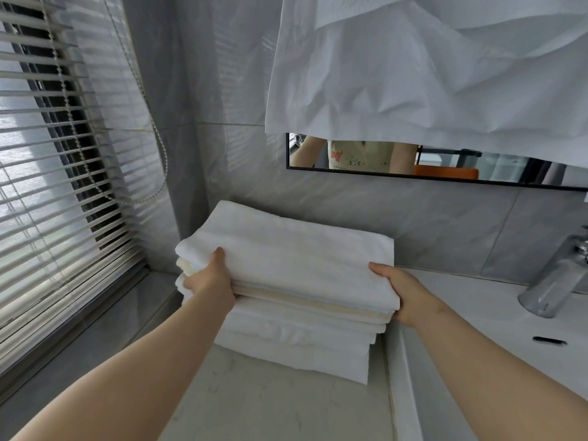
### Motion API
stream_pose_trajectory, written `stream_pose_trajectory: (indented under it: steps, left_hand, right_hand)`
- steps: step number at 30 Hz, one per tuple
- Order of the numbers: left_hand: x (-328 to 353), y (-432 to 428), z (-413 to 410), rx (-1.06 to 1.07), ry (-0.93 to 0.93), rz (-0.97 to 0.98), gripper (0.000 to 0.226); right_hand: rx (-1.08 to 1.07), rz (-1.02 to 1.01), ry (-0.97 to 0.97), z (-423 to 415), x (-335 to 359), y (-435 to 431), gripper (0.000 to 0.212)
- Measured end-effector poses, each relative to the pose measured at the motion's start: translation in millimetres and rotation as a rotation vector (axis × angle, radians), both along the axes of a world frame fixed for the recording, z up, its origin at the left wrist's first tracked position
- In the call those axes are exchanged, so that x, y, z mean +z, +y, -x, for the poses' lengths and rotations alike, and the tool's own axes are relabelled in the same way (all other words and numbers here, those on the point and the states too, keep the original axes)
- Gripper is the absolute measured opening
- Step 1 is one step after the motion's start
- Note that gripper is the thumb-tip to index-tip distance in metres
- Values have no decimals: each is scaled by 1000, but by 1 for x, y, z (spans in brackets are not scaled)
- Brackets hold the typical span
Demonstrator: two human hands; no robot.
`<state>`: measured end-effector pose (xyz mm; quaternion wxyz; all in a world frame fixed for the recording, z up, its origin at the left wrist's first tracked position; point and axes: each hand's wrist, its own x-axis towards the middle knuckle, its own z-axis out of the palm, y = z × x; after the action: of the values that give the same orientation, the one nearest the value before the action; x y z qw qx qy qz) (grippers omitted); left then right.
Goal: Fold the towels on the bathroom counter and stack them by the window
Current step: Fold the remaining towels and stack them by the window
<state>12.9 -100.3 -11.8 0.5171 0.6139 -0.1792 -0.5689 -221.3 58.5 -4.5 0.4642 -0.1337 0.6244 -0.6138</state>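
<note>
A stack of several folded towels (296, 332), white with a cream one in the middle, stands on the pale counter (273, 405) near the window. The top folded white towel (292, 259) lies across the stack. My left hand (211, 276) grips its left front edge, thumb on top and fingers underneath. At the right front corner my right hand (402, 292) holds the same towel, fingers curled under it. Both forearms reach in from the bottom of the view.
The window with slatted blinds (57, 173) and a bead cord fills the left. A white cloth (429, 65) hangs over the mirror (445, 167) above the stack. A chrome faucet (553, 281) and the white basin (496, 329) lie to the right.
</note>
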Motion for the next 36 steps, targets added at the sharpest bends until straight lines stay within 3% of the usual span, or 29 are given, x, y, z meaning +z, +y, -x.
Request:
stream_pose_trajectory:
  steps: [10, 14, 19, 23, 30, 32, 36]
  left_hand:
    - [-3, 10, -2, 39, -151, -43, 90]
    - [1, 19, -5, -31, -84, -77, 77]
    - [10, 32, -9, -142, 10, -161, 75]
    - [13, 44, -5, -273, 3, -204, 68]
    - [14, 88, 22, -746, 211, -272, 99]
    - [20, 90, 28, -734, 283, -243, 99]
    - [25, 75, 29, -461, 445, -214, 86]
  right_hand:
    - [137, -234, -23, -8, 13, 20, 35]
    - [172, -290, 25, -13, 20, 24, 45]
    - [131, -286, 14, -17, 33, 31, 32]
    - [103, -295, -68, -17, 35, 30, 43]
    - [30, -209, -151, -22, 39, 17, 43]
    - [14, -171, -194, -22, 39, 15, 39]
    - [32, -142, -217, -20, 38, 16, 34]
